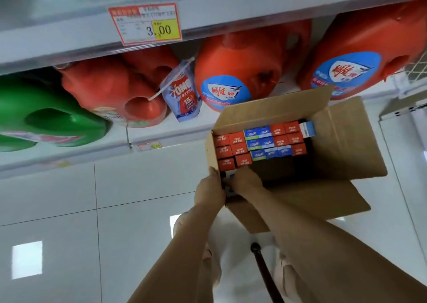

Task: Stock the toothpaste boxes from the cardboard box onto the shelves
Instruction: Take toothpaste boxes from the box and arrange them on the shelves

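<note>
While both arms reached down, the cardboard box (323, 164) stood open on the white tiled floor (57, 210) before the bottom shelf (69, 150) of detergent jugs (235, 71). Red and blue toothpaste boxes (261, 143) stood packed inside it. The left hand (209, 190) and right hand (247, 182) were curled together at its near left corner, closing on a dark item; what it was could not be told.

Matt brown cardboard box (323, 198), glossy plastic detergent jugs (235, 71), shiny white floor tiles (57, 198)
</note>
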Demonstrator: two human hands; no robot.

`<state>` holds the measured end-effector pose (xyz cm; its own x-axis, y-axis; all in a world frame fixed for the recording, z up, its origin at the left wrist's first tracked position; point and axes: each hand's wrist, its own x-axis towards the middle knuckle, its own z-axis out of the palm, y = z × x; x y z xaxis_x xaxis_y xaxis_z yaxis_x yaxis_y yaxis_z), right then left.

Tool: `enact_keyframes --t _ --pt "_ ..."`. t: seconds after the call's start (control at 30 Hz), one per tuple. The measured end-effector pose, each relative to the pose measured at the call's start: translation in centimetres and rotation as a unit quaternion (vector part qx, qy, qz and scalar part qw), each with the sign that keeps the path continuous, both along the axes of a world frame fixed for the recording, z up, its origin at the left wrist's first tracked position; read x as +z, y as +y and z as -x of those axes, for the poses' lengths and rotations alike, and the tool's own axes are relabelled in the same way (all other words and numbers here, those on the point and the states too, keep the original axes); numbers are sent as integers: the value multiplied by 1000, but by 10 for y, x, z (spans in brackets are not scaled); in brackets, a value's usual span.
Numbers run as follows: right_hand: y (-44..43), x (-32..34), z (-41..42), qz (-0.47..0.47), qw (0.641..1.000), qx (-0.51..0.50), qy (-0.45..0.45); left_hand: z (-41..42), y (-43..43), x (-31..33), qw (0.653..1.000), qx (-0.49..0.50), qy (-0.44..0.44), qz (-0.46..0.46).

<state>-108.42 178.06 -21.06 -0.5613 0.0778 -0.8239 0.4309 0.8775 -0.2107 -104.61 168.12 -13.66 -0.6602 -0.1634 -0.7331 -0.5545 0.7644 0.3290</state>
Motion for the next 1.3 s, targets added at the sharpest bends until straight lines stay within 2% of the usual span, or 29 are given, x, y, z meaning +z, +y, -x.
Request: enact_keyframes --t 0.1,0.2,0.3,0.43,0.73,0.97,1.03,1.07,1.17,1.23,1.3 --pt "9 4 -4 -12 999 -41 29 2 -2 1 1000 -9 -4 -2" --pt "19 8 1 22 996 -85 30 3 -2 2 1000 -20 -13 2" --pt "17 12 -1 31 997 -63 20 5 -1 3 1000 -19 -13 1" --pt "9 15 -9 -10 1000 -23 3 7 0 4 1000 -20 -21 4" --pt "10 14 -3 -19 997 -79 1 10 -3 2 999 -14 -42 -15" --pt "7 17 -6 -29 999 -8 11 10 -3 -4 999 -8 -42 -12" --pt "7 18 -5 -38 999 -10 11 9 0 -4 1000 7 -18 -9" --pt "7 19 -4 -39 999 -13 7 9 3 -4 1000 7 24 5" --pt "7 19 -4 -43 999 -7 -4 13 12 -1 981 -84 166 52" --pt "14 19 -2 -37 998 45 -18 16 17 -5 962 -186 187 73" --pt "24 23 4 -40 995 81 -33 15 20 -14 943 -265 167 112"
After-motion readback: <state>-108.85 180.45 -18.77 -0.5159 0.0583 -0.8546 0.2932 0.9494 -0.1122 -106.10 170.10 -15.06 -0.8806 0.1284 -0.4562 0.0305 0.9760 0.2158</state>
